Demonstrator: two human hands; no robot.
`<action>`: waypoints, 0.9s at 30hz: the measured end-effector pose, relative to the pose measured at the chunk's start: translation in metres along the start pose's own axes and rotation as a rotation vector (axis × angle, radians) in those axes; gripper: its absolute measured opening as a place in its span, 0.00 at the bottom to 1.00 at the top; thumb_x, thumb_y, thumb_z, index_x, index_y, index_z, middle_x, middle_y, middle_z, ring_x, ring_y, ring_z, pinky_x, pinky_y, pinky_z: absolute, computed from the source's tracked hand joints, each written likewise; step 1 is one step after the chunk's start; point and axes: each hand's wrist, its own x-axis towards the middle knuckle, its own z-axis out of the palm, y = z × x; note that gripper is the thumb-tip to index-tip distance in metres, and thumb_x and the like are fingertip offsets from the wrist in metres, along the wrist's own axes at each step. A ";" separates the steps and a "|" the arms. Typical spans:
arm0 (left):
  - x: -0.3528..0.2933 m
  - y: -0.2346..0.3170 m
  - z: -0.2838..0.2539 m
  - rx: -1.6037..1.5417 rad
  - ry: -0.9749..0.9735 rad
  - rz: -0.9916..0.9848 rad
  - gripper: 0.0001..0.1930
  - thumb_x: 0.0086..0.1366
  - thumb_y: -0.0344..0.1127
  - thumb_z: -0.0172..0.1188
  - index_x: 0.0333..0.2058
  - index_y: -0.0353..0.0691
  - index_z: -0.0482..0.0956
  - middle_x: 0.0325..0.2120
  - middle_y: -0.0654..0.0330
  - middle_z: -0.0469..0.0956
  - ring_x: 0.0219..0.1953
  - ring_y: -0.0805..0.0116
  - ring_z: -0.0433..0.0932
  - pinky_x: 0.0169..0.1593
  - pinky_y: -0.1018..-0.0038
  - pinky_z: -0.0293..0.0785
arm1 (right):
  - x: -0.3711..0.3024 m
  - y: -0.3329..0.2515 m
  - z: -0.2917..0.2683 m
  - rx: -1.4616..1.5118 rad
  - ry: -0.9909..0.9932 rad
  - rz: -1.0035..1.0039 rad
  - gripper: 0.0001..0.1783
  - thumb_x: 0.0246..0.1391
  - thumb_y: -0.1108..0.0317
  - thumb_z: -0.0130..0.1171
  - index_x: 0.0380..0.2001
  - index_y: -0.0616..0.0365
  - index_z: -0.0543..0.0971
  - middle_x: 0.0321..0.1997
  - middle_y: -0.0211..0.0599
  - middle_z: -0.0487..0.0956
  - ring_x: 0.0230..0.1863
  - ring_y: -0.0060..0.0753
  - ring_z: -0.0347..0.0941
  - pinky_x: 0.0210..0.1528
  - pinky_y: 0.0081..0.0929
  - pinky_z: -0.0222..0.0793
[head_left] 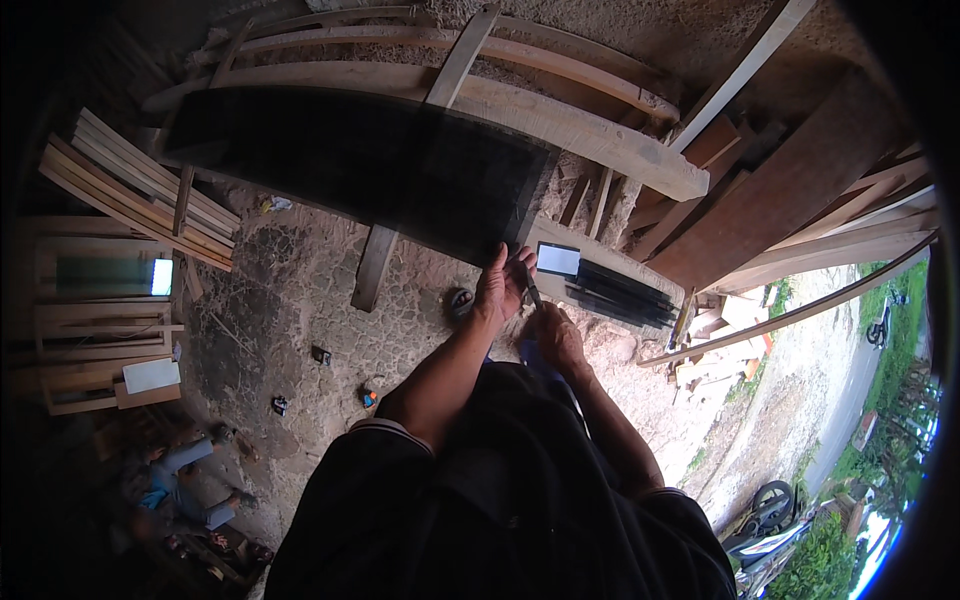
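A large dark, see-through sheet (pixel 360 160), like tinted glass or film, lies across wooden supports in front of me. At its near right corner is my left hand (pixel 495 288), palm turned up, thumb raised and fingers curled; whatever lies in them is too small to make out. My right hand (pixel 560 338) is closed round a slim dark tool (pixel 532 290), whose tip points up toward the left fingers. Just right of the hands, a flat white-faced rectangle with a dark border (pixel 558 259) rests on a board, beside several black strips (pixel 620 295).
A thick wooden beam (pixel 590 130) runs behind the sheet. Stacked slats (pixel 140 190) and wooden frames (pixel 105 310) stand at left, where a person (pixel 185 475) sits low. Brown boards (pixel 790 190) lean at right. Small objects, including a dark tape roll-like item (pixel 461 302), dot the rough floor (pixel 290 270).
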 end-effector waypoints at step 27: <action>0.005 -0.004 0.000 0.007 0.017 0.030 0.44 0.54 0.66 0.65 0.53 0.26 0.71 0.55 0.49 0.73 0.61 0.56 0.69 0.67 0.62 0.61 | 0.003 0.003 0.002 -0.028 0.000 0.023 0.13 0.64 0.60 0.46 0.40 0.61 0.68 0.35 0.61 0.75 0.39 0.69 0.72 0.40 0.60 0.67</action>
